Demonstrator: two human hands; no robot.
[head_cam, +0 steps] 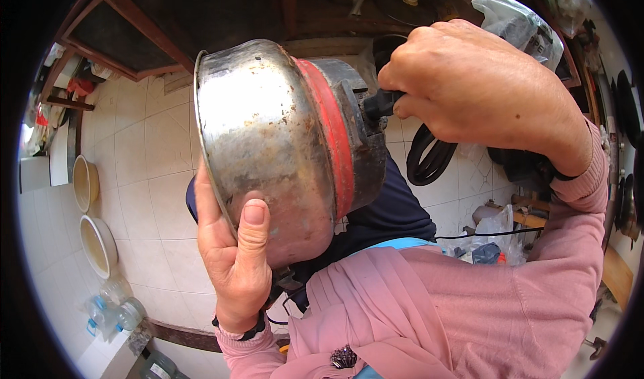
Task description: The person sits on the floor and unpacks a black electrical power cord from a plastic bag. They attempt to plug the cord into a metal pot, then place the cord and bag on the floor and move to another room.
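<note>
Tilted on its side before me is a worn metal pot (266,142) with a red band (329,137) and a black base (370,165); it looks like an electric cooking appliance. My left hand (239,248) grips its rim, thumb on the outer wall and fingers at the mouth side. At the base, my right hand (453,82) holds a black plug connector (381,104) against the socket area. Whether the connector is fully seated I cannot tell. A coiled black cord (427,157) hangs below my right hand. The inside of the pot is turned away from view.
Two basins (98,245) and several plastic bottles (128,312) stand along the left of the tiled floor (168,203). A dark wood-framed cabinet (146,27) is ahead. Plastic bags (523,24) hang at upper right; pans (626,107) hang on the right wall.
</note>
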